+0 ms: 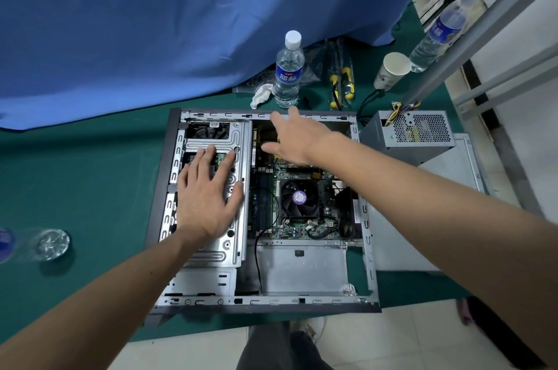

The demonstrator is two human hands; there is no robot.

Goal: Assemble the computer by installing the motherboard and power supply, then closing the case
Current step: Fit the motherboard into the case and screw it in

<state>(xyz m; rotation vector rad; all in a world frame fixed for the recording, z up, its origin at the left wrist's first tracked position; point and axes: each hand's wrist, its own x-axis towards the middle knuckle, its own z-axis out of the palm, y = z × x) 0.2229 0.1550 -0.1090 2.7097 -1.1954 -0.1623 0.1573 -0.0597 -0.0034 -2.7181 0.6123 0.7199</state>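
An open computer case (367, 237) lies flat on the green table. The green motherboard (302, 220) sits inside it, with a black CPU fan (299, 197) in its middle. My left hand (208, 194) rests flat, fingers spread, on the metal drive cage (217, 249) at the case's left. My right hand (294, 137) hovers with straight fingers over the motherboard's far part, near the case's back rim. The grey power supply (410, 134) stands outside the case at the right, its wires trailing back. The grey side panel (447, 170) lies under and beside it.
A water bottle (288, 71), a crumpled tissue (261, 95), yellow-handled tools (341, 83) and a paper cup (391, 71) stand behind the case. A second bottle (434, 40) leans at the far right by a metal frame (495, 22). Another bottle (45, 244) lies left. Blue cloth (181, 22) hangs behind.
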